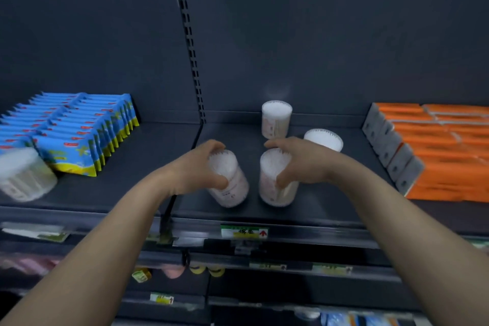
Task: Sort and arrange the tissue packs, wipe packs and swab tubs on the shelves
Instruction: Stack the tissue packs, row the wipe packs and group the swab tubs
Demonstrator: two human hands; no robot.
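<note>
On the dark top shelf (148, 161), my left hand (201, 167) grips a clear swab tub (232, 188) that leans to the left. My right hand (299, 164) grips a second swab tub (277, 188), which stands upright beside the first. Two more swab tubs stand behind them: one (276, 119) near the back wall, another (324, 139) partly hidden by my right hand. A fifth swab tub (25, 174) lies blurred at the far left. Blue wipe packs (79, 135) stand in rows on the left. Orange tissue packs (436, 151) are stacked on the right.
A slotted upright post (191, 45) divides the two shelf bays at the back. A green price label (244, 231) sits on the front rail. Lower shelves (264, 286) hold small items and more labels.
</note>
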